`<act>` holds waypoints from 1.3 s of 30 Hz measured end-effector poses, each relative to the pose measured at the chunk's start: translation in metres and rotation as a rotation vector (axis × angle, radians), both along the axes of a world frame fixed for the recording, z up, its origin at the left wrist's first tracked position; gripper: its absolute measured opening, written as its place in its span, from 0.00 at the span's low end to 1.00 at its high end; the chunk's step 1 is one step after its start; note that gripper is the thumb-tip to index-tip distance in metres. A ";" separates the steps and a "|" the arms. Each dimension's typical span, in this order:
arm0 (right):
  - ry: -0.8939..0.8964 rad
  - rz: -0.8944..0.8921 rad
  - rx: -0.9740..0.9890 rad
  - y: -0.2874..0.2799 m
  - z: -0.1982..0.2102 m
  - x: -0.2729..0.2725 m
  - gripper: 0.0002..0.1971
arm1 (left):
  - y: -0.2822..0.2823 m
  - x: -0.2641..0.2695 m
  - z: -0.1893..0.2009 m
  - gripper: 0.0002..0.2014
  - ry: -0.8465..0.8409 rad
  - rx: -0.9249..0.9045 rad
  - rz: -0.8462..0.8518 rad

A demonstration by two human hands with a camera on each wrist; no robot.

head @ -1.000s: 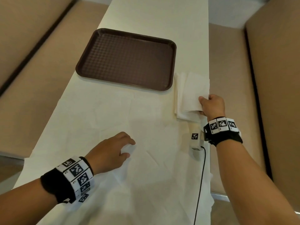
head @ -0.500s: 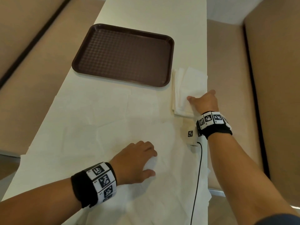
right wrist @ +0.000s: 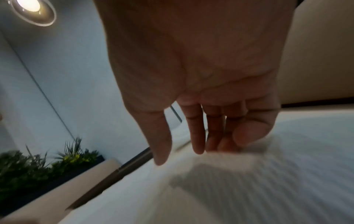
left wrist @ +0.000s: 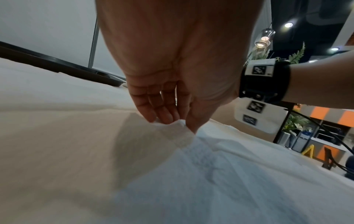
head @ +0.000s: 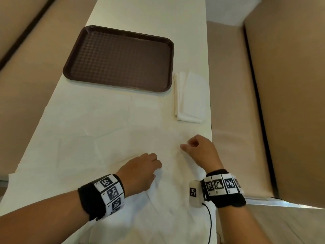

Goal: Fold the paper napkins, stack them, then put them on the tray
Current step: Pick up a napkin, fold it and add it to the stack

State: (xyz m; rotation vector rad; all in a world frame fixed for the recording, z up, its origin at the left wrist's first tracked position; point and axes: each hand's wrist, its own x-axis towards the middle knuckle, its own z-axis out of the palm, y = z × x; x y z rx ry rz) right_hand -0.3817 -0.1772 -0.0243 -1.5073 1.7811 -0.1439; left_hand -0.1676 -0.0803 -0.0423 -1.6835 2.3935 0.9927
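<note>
On the pale table (head: 158, 23), left hand (head: 140, 171) pinches a soft, creased napkin (left wrist: 191, 159).

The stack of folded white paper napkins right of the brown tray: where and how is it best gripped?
Probably by its near short edge, right hand coming from the near side. The stack of folded white paper napkins lies flat with layers fanned along its left side, so thumb on top, fingers slid beneath would hold all layers together.
</note>
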 end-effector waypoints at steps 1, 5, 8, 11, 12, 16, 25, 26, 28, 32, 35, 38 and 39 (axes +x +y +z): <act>0.007 0.028 0.016 0.009 -0.005 0.002 0.19 | 0.002 0.001 -0.001 0.17 0.014 -0.018 0.012; -0.005 0.046 -0.011 0.023 -0.011 0.009 0.25 | 0.011 0.002 -0.006 0.16 0.051 -0.112 0.034; -0.025 0.018 -0.024 0.024 -0.011 0.008 0.23 | 0.015 0.000 -0.011 0.16 0.082 -0.165 0.044; -0.050 0.001 -0.037 0.025 -0.011 0.005 0.20 | 0.016 0.001 -0.010 0.16 0.154 -0.134 0.105; -0.064 -0.006 -0.038 0.026 -0.011 0.004 0.19 | 0.016 0.003 -0.009 0.15 0.191 -0.124 0.136; -0.120 -0.025 -0.040 0.028 -0.013 -0.002 0.16 | 0.016 0.019 0.010 0.11 0.392 -0.098 0.272; -0.259 -0.125 -0.279 0.038 -0.010 0.017 0.21 | 0.001 0.052 0.065 0.10 1.034 0.154 0.644; -0.344 -0.128 -0.249 0.039 -0.006 0.023 0.20 | -0.001 0.055 0.069 0.10 1.129 0.207 0.673; -0.555 -0.168 -0.135 0.041 -0.004 0.034 0.18 | -0.006 0.059 0.074 0.14 1.293 0.324 0.713; -0.961 -0.310 0.202 0.044 -0.003 0.054 0.26 | -0.011 0.066 0.085 0.21 1.517 0.473 0.681; -1.154 -0.328 0.375 0.046 -0.001 0.064 0.31 | -0.013 0.067 0.090 0.14 1.569 0.509 0.660; -1.232 -0.282 0.466 0.052 -0.003 0.072 0.32 | -0.014 0.066 0.090 0.12 1.577 0.540 0.634; -1.240 -0.277 0.486 0.054 -0.003 0.075 0.34 | -0.014 0.065 0.089 0.14 1.573 0.549 0.623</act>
